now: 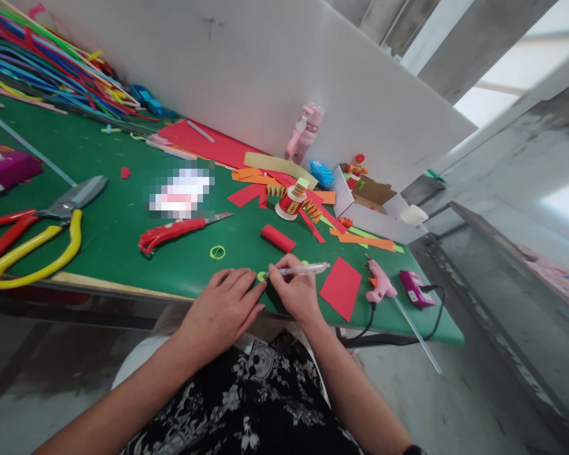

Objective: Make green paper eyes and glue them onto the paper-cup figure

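My right hand [294, 287] is closed around a clear pen [303, 270], its tip against a small light-green paper piece [262, 276] at the near edge of the green table [123, 253]. My left hand [225, 306] rests beside it, fingers lying flat and pressing on that paper piece. A red paper roll [277, 238] lies just beyond my hands. A small green ring [217, 252] sits to the left of them. A flat red paper sheet [341, 287] lies to the right of my right hand.
A red utility knife [175, 231], large yellow-handled shears [42, 240], a pink glue gun [379, 284] with cord, a red-and-white paper drum [290, 203], cut orange and red strips, a white box [374, 208], a pink bottle [306, 129] and coloured strips [52, 69] crowd the table. A white board [246, 69] backs it.
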